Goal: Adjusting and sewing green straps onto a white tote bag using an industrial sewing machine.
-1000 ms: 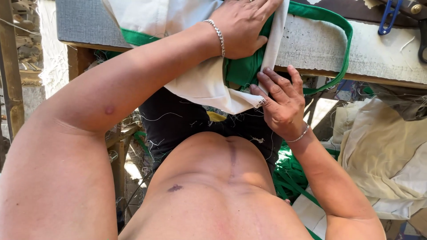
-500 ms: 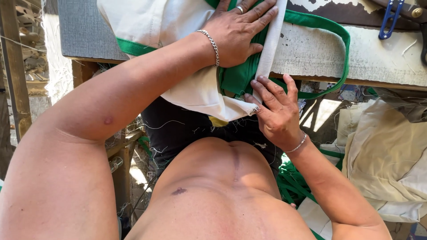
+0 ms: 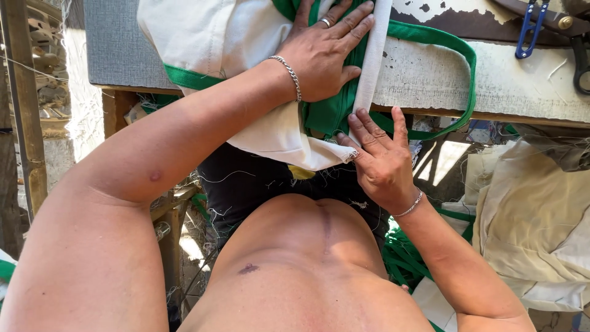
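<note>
Bag (image 3: pixel 221 43) on table (image 3: pixel 491 80) | L hand (image 3: pixel 326 52) flat atop | R hand (image 3: pixel 381 163) pinching edge

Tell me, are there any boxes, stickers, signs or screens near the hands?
None show. The left hand presses flat on a white cloth bag with green trim at the table edge; the right hand pinches its white strip. Blue snips lie further back.

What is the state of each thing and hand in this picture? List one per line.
Left hand: open, pressed flat on the green fabric.
Right hand: pinching the white cloth edge.
White strip: stretched over the table edge.
Green strap: looped.
Blue snips: lying unused.
</note>
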